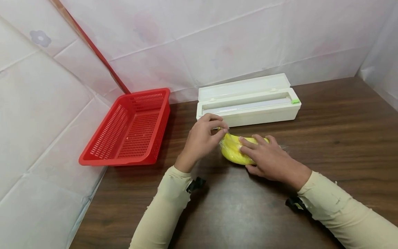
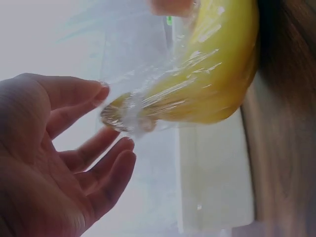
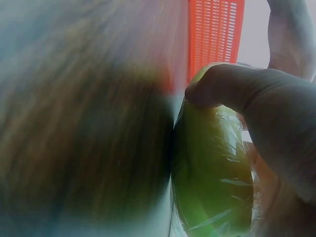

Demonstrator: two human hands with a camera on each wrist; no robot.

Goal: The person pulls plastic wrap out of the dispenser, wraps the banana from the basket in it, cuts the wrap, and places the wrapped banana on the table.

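A bunch of yellow bananas (image 1: 233, 154) lies on the table between the hands, covered in shiny cling film. At its stem end, my left hand (image 1: 202, 136) pinches the film with thumb and index fingertip, while the other fingers curve loosely below. The left wrist view shows the wrinkled cling film (image 2: 132, 111) bunched around the dark stem. My right hand (image 1: 268, 159) grips the bananas from the right, fingers over the top and thumb along the near side. In the right wrist view, film clings to the bananas (image 3: 212, 163) under that thumb.
Behind the hands stands a long white cling film box (image 1: 261, 116), lid raised, with a roll (image 1: 248, 105) inside and a green tab at its right end. A red perforated basket (image 1: 152, 152) sits at the left. Pale sheeting (image 1: 236, 41) lines the back and sides of the table.
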